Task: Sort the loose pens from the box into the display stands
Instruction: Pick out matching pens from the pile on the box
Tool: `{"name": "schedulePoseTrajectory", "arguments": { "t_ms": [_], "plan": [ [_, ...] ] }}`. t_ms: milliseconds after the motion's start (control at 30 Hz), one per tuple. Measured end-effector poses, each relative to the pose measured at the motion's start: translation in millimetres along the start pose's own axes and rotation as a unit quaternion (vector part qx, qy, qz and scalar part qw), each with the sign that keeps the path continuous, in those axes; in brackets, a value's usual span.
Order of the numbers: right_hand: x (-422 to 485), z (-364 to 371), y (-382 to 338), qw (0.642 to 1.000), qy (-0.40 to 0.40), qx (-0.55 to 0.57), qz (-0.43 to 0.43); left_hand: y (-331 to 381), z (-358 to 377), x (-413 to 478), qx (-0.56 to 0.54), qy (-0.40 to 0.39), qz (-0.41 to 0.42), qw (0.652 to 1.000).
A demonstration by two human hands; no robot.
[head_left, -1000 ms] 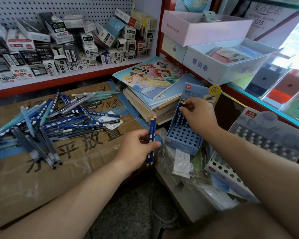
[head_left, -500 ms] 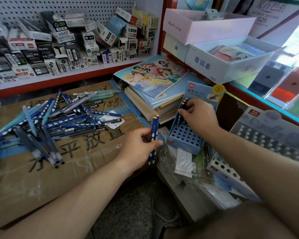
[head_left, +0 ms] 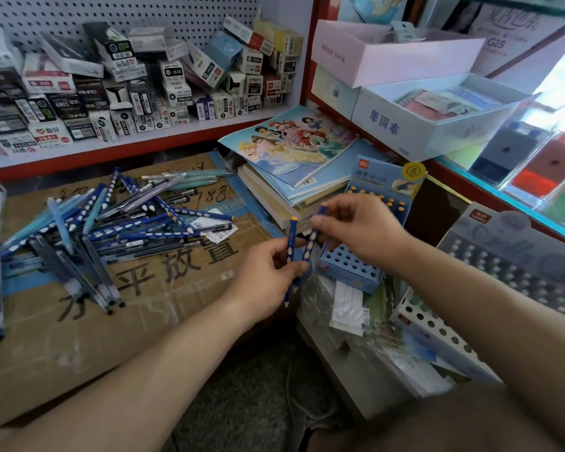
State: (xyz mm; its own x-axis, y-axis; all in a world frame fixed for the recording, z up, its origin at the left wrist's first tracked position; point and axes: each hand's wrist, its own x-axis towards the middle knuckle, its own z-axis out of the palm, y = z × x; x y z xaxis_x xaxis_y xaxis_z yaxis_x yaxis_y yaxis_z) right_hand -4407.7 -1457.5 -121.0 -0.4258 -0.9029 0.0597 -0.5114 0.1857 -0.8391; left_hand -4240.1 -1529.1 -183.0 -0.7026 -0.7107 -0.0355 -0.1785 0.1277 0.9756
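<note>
Two blue pens with white dimples are held up at the middle of the view. The upright pen (head_left: pixel 292 238), its orange cap at 12 o'clock, stands in the left hand (head_left: pixel 265 275). That hand's fingers are curled round the pen's lower half, and a tip pokes out under the hand at 6 o'clock. Just at its 3 o'clock the tilted pen (head_left: pixel 310 244) leans toward 1 o'clock. Its lower end sits in the same left grip, while the right hand (head_left: pixel 362 233) pinches its upper part between thumb and fingertips.

At 4 o'clock from the two pens, partly under the right hand, stands the blue display stand (head_left: pixel 348 267). Its front rows of round holes face the camera. Orange pen caps (head_left: pixel 380 198) stand in its back rows, at 12 o'clock from the right hand.

At 9 o'clock the loose pens (head_left: pixel 118 230) lie criss-crossed in a heap on the cardboard box (head_left: pixel 79 337). A white perforated stand (head_left: pixel 437 327) lies at 4 o'clock, with a grey stand (head_left: pixel 516 252) at 3 o'clock.

A stack of notebooks (head_left: pixel 294 148) sits at 12 o'clock. Small refill boxes (head_left: pixel 163 86) crowd the shelf at 11 o'clock. An open white box (head_left: pixel 392 125) stands at 1 o'clock.
</note>
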Motion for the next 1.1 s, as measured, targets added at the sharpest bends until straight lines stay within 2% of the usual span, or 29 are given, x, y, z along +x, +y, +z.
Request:
{"name": "schedulePoseTrajectory", "arguments": {
  "t_ms": [67,133,233,600,833,1100],
  "plan": [
    [7,-13,11,0.994,0.108,-0.023,0.006,-3,-1,3,0.021,0.006,0.003,1.000],
    [14,-26,26,0.975,0.197,-0.099,0.007,-6,-2,3,0.038,0.006,0.010,0.999],
    [17,-33,39,0.954,0.241,-0.176,0.017,-9,0,4,0.046,0.027,0.004,0.999],
    [25,-30,51,0.946,0.220,-0.238,0.019,-13,1,7,0.020,0.064,0.000,0.998],
    [25,-26,58,0.948,0.200,-0.245,0.031,-14,2,6,0.047,0.058,-0.017,0.997],
    [34,-17,65,0.937,0.170,-0.301,0.050,-15,4,6,0.057,0.048,-0.019,0.997]
  ]
}}
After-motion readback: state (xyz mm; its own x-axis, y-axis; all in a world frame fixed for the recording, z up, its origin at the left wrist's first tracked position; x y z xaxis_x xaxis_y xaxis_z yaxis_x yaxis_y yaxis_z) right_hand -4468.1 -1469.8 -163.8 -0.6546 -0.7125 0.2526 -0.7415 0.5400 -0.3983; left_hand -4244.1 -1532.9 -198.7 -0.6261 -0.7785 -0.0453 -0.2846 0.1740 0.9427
